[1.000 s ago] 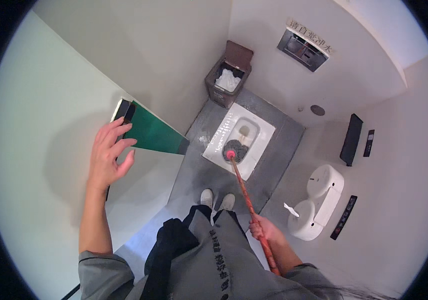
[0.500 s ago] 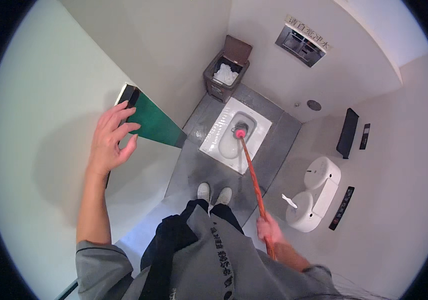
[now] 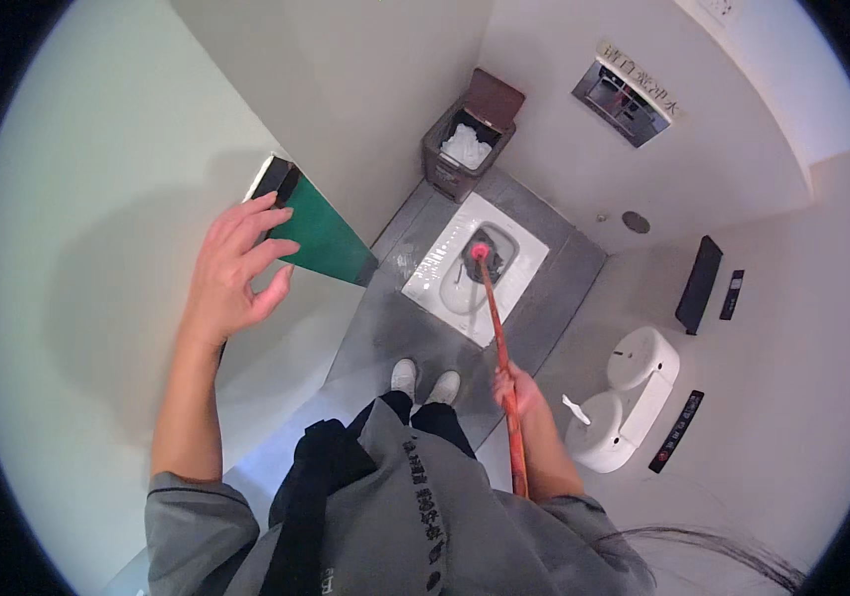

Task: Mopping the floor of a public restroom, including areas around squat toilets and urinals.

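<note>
My right hand [image 3: 518,387] is closed around the long orange handle of a mop [image 3: 500,333], its thumb side toward the far end. A pink-red collar joins the handle to a dark grey head, which rests in the bowl of a white squat toilet [image 3: 523,270]. The head's exact shape is partly hidden by the collar. At the left, my left hand [image 3: 236,263] is raised, its fingers bent and spread with nothing in them. Its fingertips overlap a black latch [image 3: 276,182] at the edge of the pale door; whether they touch it I cannot tell.
Behind the toilet a brown lidded bin [image 3: 451,175] stands open with white paper inside. The right wall carries a white double paper dispenser [image 3: 643,412] and a black shelf [image 3: 699,285]. A recess [image 3: 624,103] sits in the far wall. My white shoes [image 3: 423,380] stand on grey tiles.
My right hand has moved up and slightly left with the handle. The mop head has shifted a little within the bowl. My left hand stays beside the latch. The whole view has shifted slightly.
</note>
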A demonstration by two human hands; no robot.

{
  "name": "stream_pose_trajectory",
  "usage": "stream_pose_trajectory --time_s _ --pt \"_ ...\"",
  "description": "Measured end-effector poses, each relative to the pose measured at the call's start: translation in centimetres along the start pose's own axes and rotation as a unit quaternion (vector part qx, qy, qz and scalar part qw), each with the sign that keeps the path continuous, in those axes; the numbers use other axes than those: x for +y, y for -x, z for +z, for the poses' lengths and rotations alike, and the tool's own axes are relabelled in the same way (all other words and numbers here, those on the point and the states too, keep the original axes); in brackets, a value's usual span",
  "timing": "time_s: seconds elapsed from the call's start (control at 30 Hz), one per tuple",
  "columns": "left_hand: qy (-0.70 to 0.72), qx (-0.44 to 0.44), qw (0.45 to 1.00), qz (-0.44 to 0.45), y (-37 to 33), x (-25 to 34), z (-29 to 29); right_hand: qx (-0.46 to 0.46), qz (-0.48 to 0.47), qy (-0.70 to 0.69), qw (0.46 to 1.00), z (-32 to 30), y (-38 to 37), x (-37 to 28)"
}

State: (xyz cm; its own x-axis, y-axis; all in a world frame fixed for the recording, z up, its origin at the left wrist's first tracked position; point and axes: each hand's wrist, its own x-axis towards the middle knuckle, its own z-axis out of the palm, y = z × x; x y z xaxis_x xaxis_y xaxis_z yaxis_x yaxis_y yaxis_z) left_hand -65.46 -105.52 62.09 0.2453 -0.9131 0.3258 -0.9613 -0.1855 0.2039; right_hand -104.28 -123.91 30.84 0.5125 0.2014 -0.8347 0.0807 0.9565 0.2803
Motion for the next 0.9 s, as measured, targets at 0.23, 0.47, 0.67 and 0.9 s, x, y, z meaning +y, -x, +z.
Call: stream_pose_trajectory --time_s 0.23,0.47,0.67,0.9 --pt "0.026 0.02 0.999 0.009 0.2 -0.7 -0.1 -0.082 0.03 -0.17 0.982 8.2 5.4 4.6" --pt "0.013 -0.016 1.0 0.013 -0.8 -0.8 -0.7 -0.093 -0.035 -0.024 0.995 10.8 4.1 2.8" --pt "0.262 -0.121 0.956 0.052 -5.0 7.0 1.4 -0.112 -0.154 0.146 0.971 15.5 -5.4 0.6" --pt "0.247 -0.021 0.968 -0.048 -10.1 8.7 8.0 -0.179 0.082 0.256 0.947 25.4 -5.5 -5.2"
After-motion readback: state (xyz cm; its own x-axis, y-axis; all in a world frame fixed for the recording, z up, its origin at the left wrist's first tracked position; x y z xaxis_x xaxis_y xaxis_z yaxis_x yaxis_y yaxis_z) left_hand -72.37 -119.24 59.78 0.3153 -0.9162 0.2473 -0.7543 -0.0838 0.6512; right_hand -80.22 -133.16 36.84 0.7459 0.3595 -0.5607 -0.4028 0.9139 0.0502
